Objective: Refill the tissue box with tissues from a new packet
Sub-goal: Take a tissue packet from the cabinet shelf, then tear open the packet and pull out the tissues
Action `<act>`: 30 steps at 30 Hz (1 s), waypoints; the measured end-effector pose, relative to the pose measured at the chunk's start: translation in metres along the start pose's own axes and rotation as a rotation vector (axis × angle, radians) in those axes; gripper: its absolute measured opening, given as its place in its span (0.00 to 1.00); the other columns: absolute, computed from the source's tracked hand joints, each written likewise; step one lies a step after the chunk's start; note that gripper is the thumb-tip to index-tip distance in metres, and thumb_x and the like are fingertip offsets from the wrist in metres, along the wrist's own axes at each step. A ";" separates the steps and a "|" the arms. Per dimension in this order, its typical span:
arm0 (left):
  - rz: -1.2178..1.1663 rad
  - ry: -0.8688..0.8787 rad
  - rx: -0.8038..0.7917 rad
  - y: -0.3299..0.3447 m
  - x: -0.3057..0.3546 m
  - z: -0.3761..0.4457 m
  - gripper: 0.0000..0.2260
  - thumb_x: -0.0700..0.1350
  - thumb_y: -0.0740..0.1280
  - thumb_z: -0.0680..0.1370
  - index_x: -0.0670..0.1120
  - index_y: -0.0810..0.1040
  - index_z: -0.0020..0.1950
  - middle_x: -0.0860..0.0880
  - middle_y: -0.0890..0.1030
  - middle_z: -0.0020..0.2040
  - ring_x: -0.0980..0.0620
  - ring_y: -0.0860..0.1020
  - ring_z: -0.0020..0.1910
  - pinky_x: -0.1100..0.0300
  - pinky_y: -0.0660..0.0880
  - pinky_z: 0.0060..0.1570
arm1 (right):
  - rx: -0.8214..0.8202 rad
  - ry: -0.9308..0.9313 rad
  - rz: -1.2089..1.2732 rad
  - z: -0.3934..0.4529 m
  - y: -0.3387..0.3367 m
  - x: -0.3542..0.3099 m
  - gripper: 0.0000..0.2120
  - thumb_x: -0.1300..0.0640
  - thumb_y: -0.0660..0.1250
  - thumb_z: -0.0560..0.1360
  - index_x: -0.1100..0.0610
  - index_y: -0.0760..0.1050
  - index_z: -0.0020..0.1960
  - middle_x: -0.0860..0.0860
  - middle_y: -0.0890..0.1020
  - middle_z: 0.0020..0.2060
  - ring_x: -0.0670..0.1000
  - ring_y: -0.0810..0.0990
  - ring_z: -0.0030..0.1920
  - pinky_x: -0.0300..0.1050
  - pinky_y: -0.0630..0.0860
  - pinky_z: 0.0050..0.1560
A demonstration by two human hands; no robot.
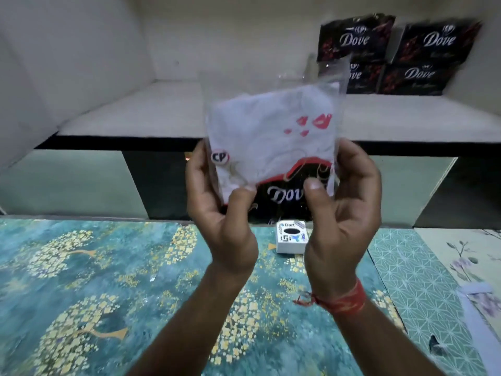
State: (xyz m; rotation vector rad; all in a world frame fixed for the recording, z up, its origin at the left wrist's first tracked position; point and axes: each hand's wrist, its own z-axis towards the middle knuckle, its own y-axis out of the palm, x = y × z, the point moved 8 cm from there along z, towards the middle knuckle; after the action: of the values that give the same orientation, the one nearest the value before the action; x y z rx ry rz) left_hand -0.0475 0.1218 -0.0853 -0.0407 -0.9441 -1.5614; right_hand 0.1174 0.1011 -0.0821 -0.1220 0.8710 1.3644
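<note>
I hold a clear plastic tissue packet (271, 142) upright in front of me, white tissues inside, red lip prints and a black "Dove" band at its bottom. My left hand (219, 213) grips its lower left corner, thumb on the front. My right hand (344, 213) grips its lower right side, thumb pressed on the black band. The packet's top plastic looks loose and open. Below the packet, a small white tissue box (291, 240) with a dark oval slot sits on the patterned surface.
Several black Dove packets (395, 55) are stacked at the back right of a white shelf (135, 118). A teal floral-patterned table top (95, 294) spreads below, with a geometric and floral sheet (433, 280) on the right.
</note>
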 end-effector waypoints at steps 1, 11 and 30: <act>-0.008 -0.023 0.011 -0.009 -0.005 -0.010 0.29 0.35 0.61 0.65 0.37 0.67 0.68 0.54 0.79 0.56 0.58 0.77 0.57 0.63 0.73 0.57 | -0.011 0.016 -0.002 -0.012 -0.004 0.005 0.21 0.74 0.62 0.73 0.65 0.67 0.64 0.54 0.76 0.58 0.48 0.75 0.62 0.40 0.71 0.62; 0.222 -0.459 0.021 -0.091 -0.101 -0.082 0.25 0.30 0.57 0.67 0.41 0.73 0.64 0.51 0.83 0.49 0.53 0.81 0.47 0.54 0.80 0.41 | -0.081 0.364 -0.144 -0.085 -0.036 0.107 0.22 0.70 0.64 0.72 0.62 0.69 0.65 0.53 0.77 0.58 0.41 0.77 0.59 0.34 0.74 0.57; 0.432 -1.019 -0.274 -0.146 -0.243 -0.125 0.20 0.33 0.62 0.65 0.41 0.77 0.56 0.50 0.85 0.43 0.51 0.83 0.41 0.55 0.81 0.38 | -0.670 0.527 -0.758 -0.016 -0.058 0.241 0.05 0.62 0.69 0.74 0.59 0.84 0.48 0.51 0.85 0.40 0.50 0.83 0.41 0.43 0.80 0.47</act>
State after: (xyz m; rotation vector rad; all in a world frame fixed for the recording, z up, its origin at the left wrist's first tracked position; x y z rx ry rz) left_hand -0.0496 0.2350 -0.3736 -1.2446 -1.3531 -1.2073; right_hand 0.1496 0.2698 -0.2612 -1.2463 0.6419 0.8435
